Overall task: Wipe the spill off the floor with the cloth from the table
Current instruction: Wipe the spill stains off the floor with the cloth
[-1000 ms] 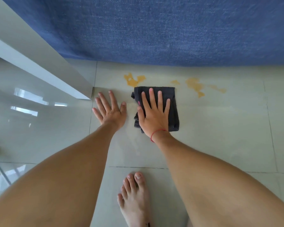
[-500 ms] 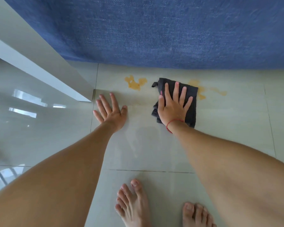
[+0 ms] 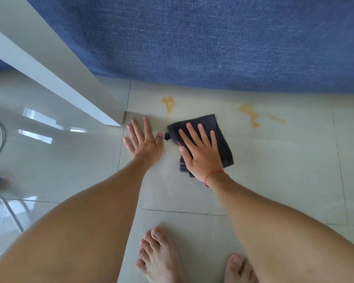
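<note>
I am pressing my right hand [image 3: 202,154] flat on the cloth [image 3: 221,139], fingers spread and extended, palm covering its near half. The cloth is a dark grey, folded terry piece, roughly rectangular, with layered edges showing at its near left corner and a small loop or tag protruding at its left edge. A pink detail is showing at that edge beside my thumb. The cloth is lying on the floor [image 3: 274,170], between two patches of the spill.

The spill is an orange-yellow liquid in two separate marks. The left patch [image 3: 168,103] is small and sits just beyond the cloth's far left corner, apart from it. The right patch [image 3: 251,114] is larger, trailing off in a thin streak to the right, and lies beside the cloth's far right corner without touching it.

My left hand [image 3: 144,142] is resting flat on the bare tile just left of the cloth, fingers spread, holding nothing. A red string bracelet [image 3: 209,175] is circling my right wrist.

The floor is glossy pale tile. A blue fabric [image 3: 213,37] is bordering the far edge of the tiles. My bare feet [image 3: 159,256] are standing near the bottom of the view.
</note>
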{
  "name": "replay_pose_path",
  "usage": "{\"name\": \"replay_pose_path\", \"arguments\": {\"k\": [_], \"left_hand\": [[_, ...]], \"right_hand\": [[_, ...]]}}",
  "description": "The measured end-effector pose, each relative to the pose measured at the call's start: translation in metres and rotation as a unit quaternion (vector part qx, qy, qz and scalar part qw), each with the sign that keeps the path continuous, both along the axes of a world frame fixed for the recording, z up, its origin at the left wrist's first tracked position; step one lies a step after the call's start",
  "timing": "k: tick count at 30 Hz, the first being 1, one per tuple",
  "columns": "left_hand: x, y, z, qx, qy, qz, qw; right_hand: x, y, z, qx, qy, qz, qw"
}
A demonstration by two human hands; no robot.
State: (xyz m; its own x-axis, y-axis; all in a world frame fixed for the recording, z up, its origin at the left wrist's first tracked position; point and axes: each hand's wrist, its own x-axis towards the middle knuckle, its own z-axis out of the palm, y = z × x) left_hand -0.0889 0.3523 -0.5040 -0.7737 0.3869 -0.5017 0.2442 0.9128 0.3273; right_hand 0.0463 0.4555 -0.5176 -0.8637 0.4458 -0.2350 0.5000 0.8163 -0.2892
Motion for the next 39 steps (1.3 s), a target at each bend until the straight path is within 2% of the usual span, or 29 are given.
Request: {"name": "replay_pose_path", "arguments": {"k": [2,4,7,10,13,16,21,27,29,32,35,39], "left_hand": [[0.007,-0.013,0.001,0.038,0.065,0.016,0.997],[0.013,-0.028,0.004,0.033,0.107,0.079,0.991],[0.003,-0.038,0.004,-0.008,0.103,0.192,0.976],[-0.013,-0.030,-0.004,-0.020,0.056,0.236,0.970],[-0.016,-0.023,-0.012,-0.036,0.045,0.236,0.970],[-0.016,-0.025,-0.010,-0.040,0.025,0.233,0.971],[-0.021,-0.028,-0.003,-0.042,-0.020,0.217,0.975],[-0.025,-0.031,0.005,-0.064,-0.045,0.196,0.977],[-0.026,-0.033,0.006,-0.065,-0.050,0.191,0.978],[-0.027,-0.034,0.006,-0.059,-0.051,0.191,0.979],[-0.028,-0.032,0.004,-0.063,-0.045,0.188,0.979],[-0.028,-0.032,0.002,-0.065,-0.048,0.185,0.979]], "right_hand": [[0.022,0.012,0.001,0.012,-0.012,-0.016,1.000],[0.030,0.026,0.003,0.014,-0.030,-0.058,0.998],[0.016,0.036,0.004,0.006,-0.058,-0.126,0.990],[-0.013,0.032,0.004,0.003,-0.047,-0.193,0.980],[-0.045,0.025,0.002,0.012,-0.042,-0.230,0.972],[-0.076,0.011,0.003,-0.010,-0.033,-0.214,0.976],[-0.097,-0.021,0.007,-0.043,-0.011,-0.113,0.993],[-0.046,-0.022,0.012,-0.074,-0.028,0.051,0.996],[-0.033,-0.008,0.011,-0.054,-0.025,0.044,0.997],[-0.030,0.009,0.005,-0.013,-0.008,-0.029,0.999],[-0.048,0.014,0.000,0.030,-0.012,-0.085,0.996],[-0.090,0.009,-0.004,0.029,-0.023,-0.136,0.990]]}}
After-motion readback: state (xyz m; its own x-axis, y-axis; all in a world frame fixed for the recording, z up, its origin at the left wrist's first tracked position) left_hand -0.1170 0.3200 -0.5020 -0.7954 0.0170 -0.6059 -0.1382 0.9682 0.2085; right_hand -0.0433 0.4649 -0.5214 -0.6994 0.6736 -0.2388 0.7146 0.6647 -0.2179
